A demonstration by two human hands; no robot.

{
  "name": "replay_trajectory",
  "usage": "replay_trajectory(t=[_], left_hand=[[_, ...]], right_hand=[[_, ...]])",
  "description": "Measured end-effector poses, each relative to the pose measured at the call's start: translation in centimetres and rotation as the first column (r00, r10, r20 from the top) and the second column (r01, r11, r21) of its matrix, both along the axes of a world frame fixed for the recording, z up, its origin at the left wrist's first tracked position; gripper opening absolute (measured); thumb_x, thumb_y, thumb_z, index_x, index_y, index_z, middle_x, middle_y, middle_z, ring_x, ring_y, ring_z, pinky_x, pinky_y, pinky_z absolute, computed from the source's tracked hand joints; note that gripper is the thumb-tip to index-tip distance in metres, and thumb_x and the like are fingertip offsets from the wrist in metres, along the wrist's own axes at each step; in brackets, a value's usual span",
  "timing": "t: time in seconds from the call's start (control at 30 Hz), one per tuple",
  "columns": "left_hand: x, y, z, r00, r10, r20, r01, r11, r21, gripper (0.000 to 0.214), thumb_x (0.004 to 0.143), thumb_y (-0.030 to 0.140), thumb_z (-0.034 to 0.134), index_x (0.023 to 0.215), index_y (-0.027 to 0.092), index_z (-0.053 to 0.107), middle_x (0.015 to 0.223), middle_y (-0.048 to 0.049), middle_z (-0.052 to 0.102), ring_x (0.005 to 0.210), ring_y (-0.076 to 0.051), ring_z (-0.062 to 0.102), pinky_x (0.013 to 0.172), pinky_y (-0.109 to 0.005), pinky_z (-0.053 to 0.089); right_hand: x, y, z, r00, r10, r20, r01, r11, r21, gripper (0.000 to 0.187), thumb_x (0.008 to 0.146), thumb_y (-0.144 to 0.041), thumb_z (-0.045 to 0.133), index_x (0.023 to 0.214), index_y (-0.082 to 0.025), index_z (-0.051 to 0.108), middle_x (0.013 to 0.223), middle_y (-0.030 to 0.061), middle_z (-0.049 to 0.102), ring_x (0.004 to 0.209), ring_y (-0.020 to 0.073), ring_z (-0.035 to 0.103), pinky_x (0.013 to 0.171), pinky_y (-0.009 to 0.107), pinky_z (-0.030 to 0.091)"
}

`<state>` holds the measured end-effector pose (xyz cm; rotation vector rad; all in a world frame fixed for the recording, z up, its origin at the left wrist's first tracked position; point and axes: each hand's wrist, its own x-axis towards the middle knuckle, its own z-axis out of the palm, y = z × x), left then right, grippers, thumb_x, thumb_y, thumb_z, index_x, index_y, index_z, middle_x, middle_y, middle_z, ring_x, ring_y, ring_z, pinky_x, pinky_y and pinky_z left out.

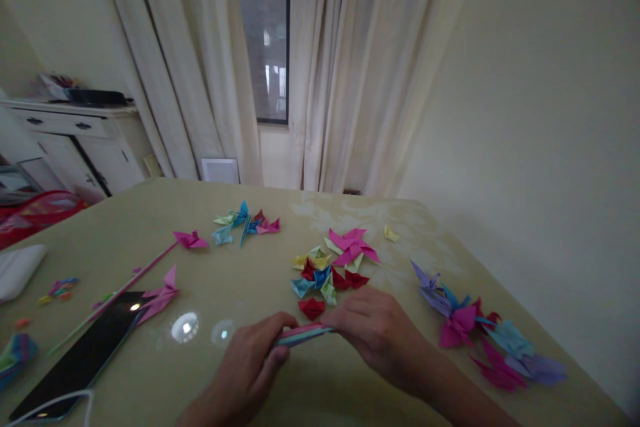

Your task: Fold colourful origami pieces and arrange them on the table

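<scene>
Between my two hands, just above the near part of the table, is a narrow strip of folded paper [305, 334] with pink and light-blue layers. My left hand [249, 359] pinches its left end between thumb and fingers. The right end is gripped by my right hand [379, 332], whose fingertips are partly hidden. Right behind the strip lies a small red folded paper piece [312, 308]. A cluster of yellow, red, blue and green origami pieces [320, 277] sits beyond it, with a pink pinwheel shape [353, 246] at its back.
More origami [460, 325] lies along the table's right side. At the back left is another small pile [243, 222]. A black phone [80, 353] rests at the left, beside a pink-and-green stick [135, 275] and a pink folded crane [163, 297]. Curtains [370, 67] hang behind the table [165, 213].
</scene>
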<state>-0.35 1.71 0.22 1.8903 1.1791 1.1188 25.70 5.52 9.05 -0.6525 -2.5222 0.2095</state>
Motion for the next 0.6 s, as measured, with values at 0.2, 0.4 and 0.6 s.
replay_trajectory(t=[0.2, 0.4, 0.6], left_hand=[[2.4, 0.4, 0.9, 0.497, 0.286, 0.819, 0.232, 0.866, -0.443, 0.067, 0.093, 0.078, 0.054, 0.099, 0.017, 0.081, 0.099, -0.0105, 0.077, 0.096, -0.029, 0.070, 0.085, -0.039, 0.056], [1.9, 0.5, 1.7, 0.298, 0.320, 0.899, 0.397, 0.815, -0.422, 0.049, 0.090, 0.061, 0.073, 0.099, 0.013, 0.083, 0.100, -0.0101, 0.077, 0.093, -0.026, 0.070, 0.089, -0.040, 0.057], [1.4, 0.6, 1.7, 0.271, 0.304, 0.914, 0.461, 0.792, -0.400, 0.046, 0.093, 0.059, 0.071, 0.103, 0.015, 0.081, 0.100, -0.0085, 0.075, 0.091, -0.022, 0.068, 0.084, -0.035, 0.056]], right_hand=[[-0.6, -0.6, 0.2, 0.998, 0.054, -0.012, -0.054, 0.998, 0.016, 0.026, 0.114, -0.026, 0.047, 0.115, -0.020, 0.072, 0.094, 0.0040, 0.079, 0.084, 0.0175, 0.070, 0.078, 0.030, 0.047], [-0.8, -0.7, 0.0, 0.999, 0.052, -0.006, -0.052, 0.997, 0.050, 0.023, 0.112, -0.022, 0.049, 0.117, -0.019, 0.071, 0.096, 0.0042, 0.079, 0.083, 0.0176, 0.069, 0.079, 0.031, 0.047], [-1.0, -0.6, -0.4, 0.999, 0.041, 0.031, -0.042, 0.998, 0.049, 0.020, 0.111, -0.023, 0.051, 0.110, -0.021, 0.071, 0.089, 0.0028, 0.077, 0.080, 0.0173, 0.068, 0.075, 0.030, 0.046]])
